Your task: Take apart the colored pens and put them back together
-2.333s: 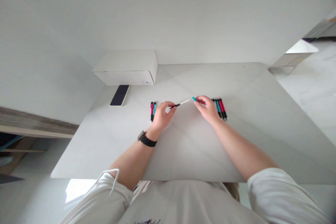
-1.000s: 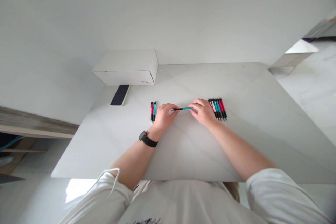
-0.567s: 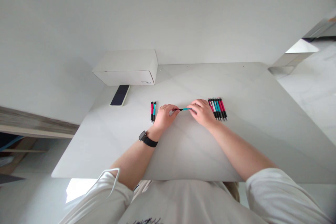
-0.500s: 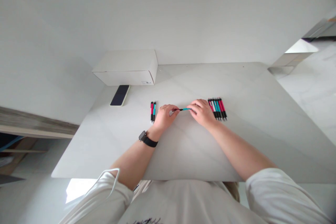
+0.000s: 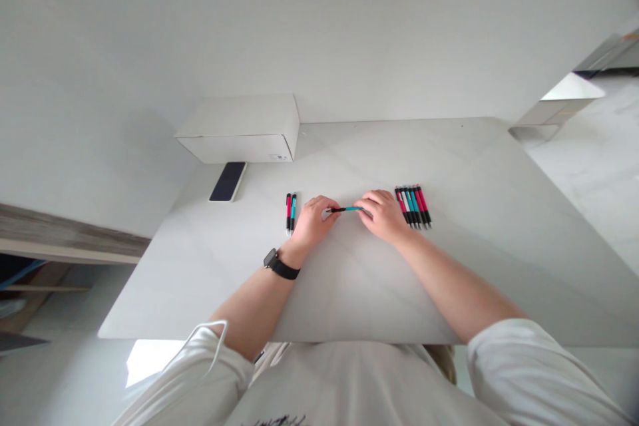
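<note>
A teal and black pen [image 5: 348, 209] lies level between my two hands just above the white table [image 5: 349, 279]. My left hand [image 5: 310, 221], with a black watch on its wrist, pinches the pen's black end. My right hand [image 5: 383, 214] is closed round the teal end. Two pens, one red and one teal [image 5: 290, 210], lie side by side just left of my left hand. Several red, teal and white pens [image 5: 413, 206] lie in a row right of my right hand.
A white cardboard box [image 5: 242, 128] stands at the table's far left against the wall. A dark phone [image 5: 227, 181] lies in front of it. The table's right edge drops to a pale floor.
The pen's two parts, held apart with a thin white refill showing, have come together into one pen. Both hands have sunk a little toward the table and stay closed on it.
</note>
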The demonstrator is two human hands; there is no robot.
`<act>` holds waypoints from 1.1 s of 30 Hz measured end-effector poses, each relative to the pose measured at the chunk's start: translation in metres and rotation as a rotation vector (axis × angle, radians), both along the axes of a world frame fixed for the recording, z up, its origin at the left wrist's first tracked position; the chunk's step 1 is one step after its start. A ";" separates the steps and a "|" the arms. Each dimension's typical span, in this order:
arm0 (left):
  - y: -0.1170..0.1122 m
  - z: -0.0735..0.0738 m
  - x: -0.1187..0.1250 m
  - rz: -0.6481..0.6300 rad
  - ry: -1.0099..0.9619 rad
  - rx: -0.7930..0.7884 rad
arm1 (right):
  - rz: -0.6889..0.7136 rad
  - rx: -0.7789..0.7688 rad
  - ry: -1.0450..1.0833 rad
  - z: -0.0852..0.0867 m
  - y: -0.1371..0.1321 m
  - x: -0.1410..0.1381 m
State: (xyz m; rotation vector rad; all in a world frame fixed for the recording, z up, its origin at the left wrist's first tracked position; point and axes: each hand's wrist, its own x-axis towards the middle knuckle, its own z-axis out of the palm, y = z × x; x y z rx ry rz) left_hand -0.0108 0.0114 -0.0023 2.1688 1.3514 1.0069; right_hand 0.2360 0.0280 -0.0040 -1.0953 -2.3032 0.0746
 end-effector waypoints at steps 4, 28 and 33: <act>0.000 0.000 -0.001 0.001 0.003 0.029 | 0.007 -0.004 0.003 -0.001 0.001 0.001; -0.002 -0.005 0.002 0.016 0.096 0.010 | 0.088 -0.019 0.040 -0.003 0.001 -0.001; -0.002 -0.005 0.001 0.000 0.124 0.004 | 0.092 -0.018 0.051 -0.003 0.001 0.000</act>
